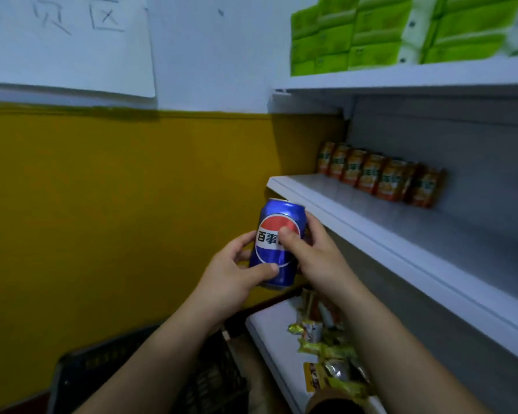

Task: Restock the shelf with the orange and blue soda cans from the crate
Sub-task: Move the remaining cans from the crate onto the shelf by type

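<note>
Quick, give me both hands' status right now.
Left hand: closed on the blue soda can, grip around its lower part.
Right hand: closed on the same can, thumb across the logo.

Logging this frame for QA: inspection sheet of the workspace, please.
Surface: middle shelf, white, front part bare.
Job's things: blue can held upright in front of the shelf edge; orange cans in a row at the back; dark crate on the floor, contents not visible.
Clutter: snack packets on the lower shelf; green packs on the top shelf.
Grippers: left hand and right hand both grip the can.
Cables: nothing seen.
Surroundings: yellow and white wall, paper sign.
</note>
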The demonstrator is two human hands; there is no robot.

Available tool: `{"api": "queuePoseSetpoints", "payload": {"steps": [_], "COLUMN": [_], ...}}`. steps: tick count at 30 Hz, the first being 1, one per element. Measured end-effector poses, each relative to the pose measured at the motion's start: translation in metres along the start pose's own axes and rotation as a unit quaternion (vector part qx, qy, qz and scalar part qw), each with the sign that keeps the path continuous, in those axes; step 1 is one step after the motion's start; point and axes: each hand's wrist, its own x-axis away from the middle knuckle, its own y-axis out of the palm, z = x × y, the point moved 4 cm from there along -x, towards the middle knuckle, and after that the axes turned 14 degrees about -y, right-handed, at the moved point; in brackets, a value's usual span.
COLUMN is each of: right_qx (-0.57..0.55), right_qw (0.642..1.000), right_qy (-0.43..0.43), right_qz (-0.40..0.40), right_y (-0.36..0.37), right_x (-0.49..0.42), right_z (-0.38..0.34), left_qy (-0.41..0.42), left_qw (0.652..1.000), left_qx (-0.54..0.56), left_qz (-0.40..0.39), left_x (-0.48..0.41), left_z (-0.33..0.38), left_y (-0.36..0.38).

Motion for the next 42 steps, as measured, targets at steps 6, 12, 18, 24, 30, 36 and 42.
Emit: {"api": "queuePoseSetpoints", "payload": {"steps": [6,12,18,24,30,36,42], "right_qx": [0.064,0.139,0.208,0.272,0.302,0.34,0.393], "right_qw": [0.993,0.969,0.923,0.873,0.845,0.84,0.827], "right_qy": [-0.01,-0.013,0.001,0.017,0.05,0.086,0.115], "right_qz": [0.101,0.205,0.323,0.405,0.438,0.413,0.386], "right_y": [-0.076,-0.153,-0.224,-0.28,-0.313,-0.337,-0.366], "right_x": [0.017,0.058,0.123,0.188,0.221,0.226,0.207], "right_z": [-0.03,-0.051,-0.072,-0.102,-0.103,-0.091,-0.085], "left_qy": [0.023,0.026,0.034,0.188,0.271,0.258,0.263], "left_qw": [0.993,0.962,0.913,0.844,0.712,0.678,0.679], "left_qx": [-0.024,-0.084,-0.198,-0.387,-0.582,-0.632,-0.627], "left_qz": [-0.114,-0.259,-0.356,-0.32,-0.285,-0.274,-0.276], "left_x": [-0.012,-0.016,-0.004,0.012,-0.003,-0.016,-0.017], "left_z": [0.022,0.024,0.013,0.009,-0.001,-0.006,-0.011], "left_y": [0.076,0.17,0.254,0.322,0.376,0.401,0.398]}}
